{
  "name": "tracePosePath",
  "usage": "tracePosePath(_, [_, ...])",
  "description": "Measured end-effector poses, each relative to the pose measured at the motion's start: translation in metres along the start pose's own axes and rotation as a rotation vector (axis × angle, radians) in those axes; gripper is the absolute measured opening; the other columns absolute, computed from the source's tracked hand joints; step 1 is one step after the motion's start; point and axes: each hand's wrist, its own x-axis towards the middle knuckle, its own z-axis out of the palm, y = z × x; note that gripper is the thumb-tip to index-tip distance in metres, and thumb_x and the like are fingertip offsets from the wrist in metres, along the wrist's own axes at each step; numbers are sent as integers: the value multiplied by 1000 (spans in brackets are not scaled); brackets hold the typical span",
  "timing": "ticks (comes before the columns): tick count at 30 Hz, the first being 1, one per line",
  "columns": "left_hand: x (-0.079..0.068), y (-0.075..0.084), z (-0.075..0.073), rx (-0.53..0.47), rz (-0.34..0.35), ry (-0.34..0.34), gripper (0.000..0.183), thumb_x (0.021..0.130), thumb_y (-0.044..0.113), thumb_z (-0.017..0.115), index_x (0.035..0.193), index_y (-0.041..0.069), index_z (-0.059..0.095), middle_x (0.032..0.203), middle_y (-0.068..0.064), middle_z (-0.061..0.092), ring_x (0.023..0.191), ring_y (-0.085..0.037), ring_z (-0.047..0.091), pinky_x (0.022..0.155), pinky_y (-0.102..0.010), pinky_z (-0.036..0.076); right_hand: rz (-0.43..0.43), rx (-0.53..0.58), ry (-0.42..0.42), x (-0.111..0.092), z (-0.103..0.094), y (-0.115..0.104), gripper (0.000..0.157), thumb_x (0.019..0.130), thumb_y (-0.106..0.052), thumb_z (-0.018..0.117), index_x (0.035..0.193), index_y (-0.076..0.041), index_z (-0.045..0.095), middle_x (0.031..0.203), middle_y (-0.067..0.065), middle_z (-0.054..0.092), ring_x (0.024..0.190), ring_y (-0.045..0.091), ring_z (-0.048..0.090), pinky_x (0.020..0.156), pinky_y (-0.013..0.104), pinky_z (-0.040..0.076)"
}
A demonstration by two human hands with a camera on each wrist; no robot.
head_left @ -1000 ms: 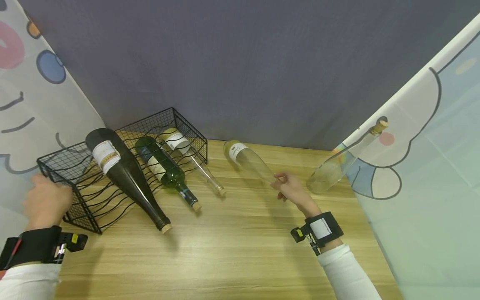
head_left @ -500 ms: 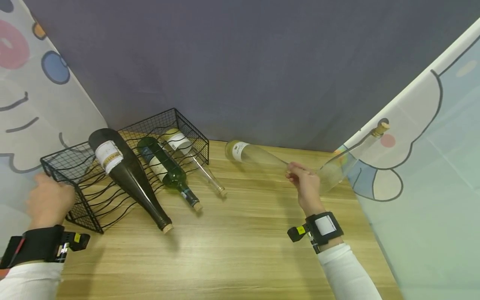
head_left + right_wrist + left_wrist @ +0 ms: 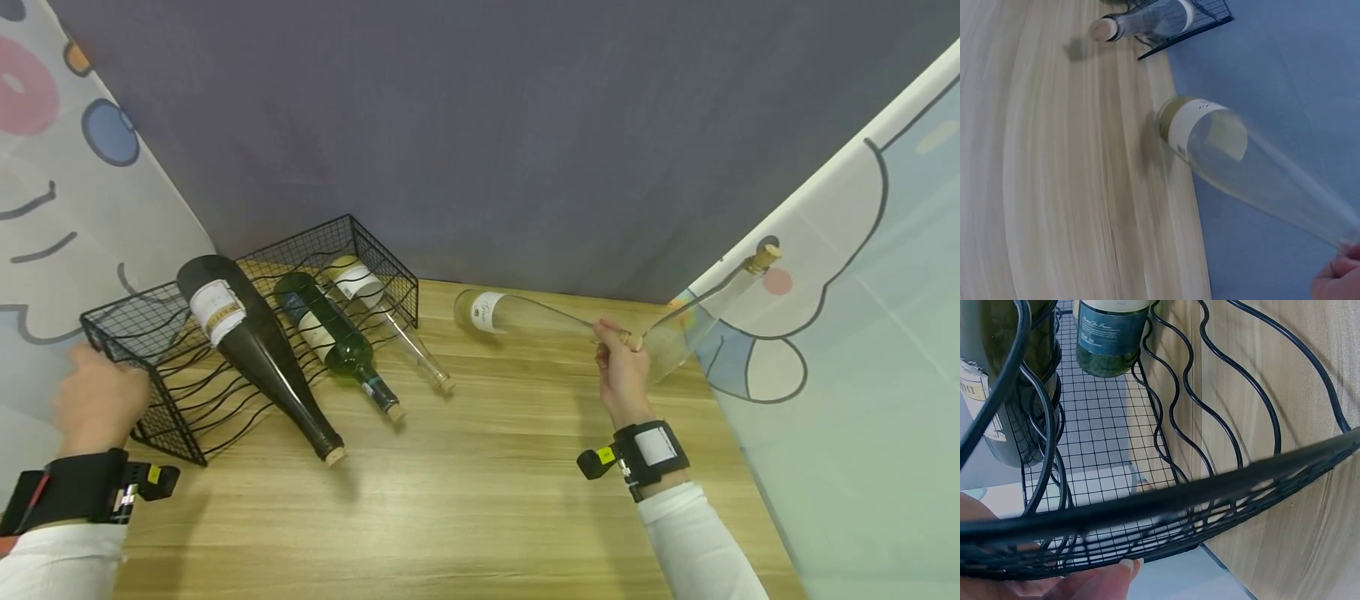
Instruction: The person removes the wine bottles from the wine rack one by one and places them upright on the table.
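In the head view, my left hand (image 3: 101, 402) grips the near left end of a black wire wine rack (image 3: 155, 385). Its fingertips (image 3: 1116, 575) show under the rack's rim in the left wrist view. A big dark wine bottle (image 3: 262, 362), a green one (image 3: 348, 350) and a slim clear one (image 3: 390, 312) lie slanted in the rack, corked necks toward me. With my right hand (image 3: 624, 375) I pinch the neck of a clear bottle (image 3: 543, 319) bearing a white label; its cork pokes out past my fingers, and its base points toward the rack.
Another corked clear bottle (image 3: 675, 333) stands tilted at the table's right side, close behind my right hand. A grey cloth wall (image 3: 525, 167) closes off the back of the wooden table (image 3: 450, 500). Patterned panels (image 3: 862, 375) flank both sides.
My right hand has moved right and slightly up with the clear bottle's neck, swinging the bottle to lie more crosswise. Its base has shifted slightly right. The left hand keeps its hold on the rack.
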Motion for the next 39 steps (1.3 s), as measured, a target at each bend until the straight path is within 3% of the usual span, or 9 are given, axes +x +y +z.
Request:
tracePosePath(4, [0,-1,-1,-5,-10,-7,62,95,14,31,139,-26,10,101,-52,41,86,-67,47,59,-57,41,-57,-91,-31,-2,2,2,5,92,-12,68,97,-13,68,91,-9,58,67,3,46,62,15,39])
tracePosePath(8, [0,0,-1,0,-20,-15,63,96,15,30,139,-25,9,104,-54,40,88,-67,46,60,-58,41,-181,-175,-73,-6,4,5,6,90,-12,71,96,-9,70,92,-7,66,67,5,48,62,17,41])
tracePosePath(14, [2,0,-1,13,-19,-18,64,96,16,30,140,-25,8,104,-54,40,87,-67,48,59,-57,42,-486,-435,-204,-25,11,7,22,89,-16,73,105,0,70,106,0,68,83,5,61,73,16,49])
tracePosePath(19, [0,1,-2,15,-10,-12,64,96,16,29,140,-26,7,105,-54,40,88,-67,47,60,-58,42,-772,-592,-256,-38,22,11,15,88,-11,73,102,-4,73,105,12,71,98,4,61,85,18,47])
tracePosePath(27, [-5,7,-4,25,-24,-17,63,97,15,29,139,-26,8,106,-55,40,90,-67,48,61,-59,42,-1141,-650,-295,-42,27,19,8,81,-1,71,88,0,72,85,15,70,74,24,62,72,18,45])
tracePosePath(31, [-3,6,-3,22,-27,-13,63,97,15,29,140,-26,8,105,-54,40,89,-67,48,60,-58,42,-1300,-670,-304,-41,28,22,7,79,-5,66,82,0,69,75,14,64,64,21,55,62,21,43])
tracePosePath(34, [-3,6,-1,20,-34,1,63,96,15,29,140,-25,8,105,-54,40,90,-67,48,61,-59,42,-1334,-668,-317,-42,29,23,11,77,-4,64,84,2,70,78,16,67,66,25,59,64,24,48])
tracePosePath(36, [-3,6,0,21,-38,9,63,96,15,28,140,-25,9,106,-54,40,92,-67,47,63,-60,42,-1287,-659,-341,-43,29,23,16,76,0,64,89,3,72,85,17,72,71,27,65,70,21,52])
tracePosePath(39, [-3,6,0,24,-38,9,63,96,15,28,140,-25,8,107,-54,39,93,-67,46,65,-61,42,-1167,-652,-392,-45,30,21,24,77,7,63,98,3,74,96,20,75,61,21,67,64,13,50])
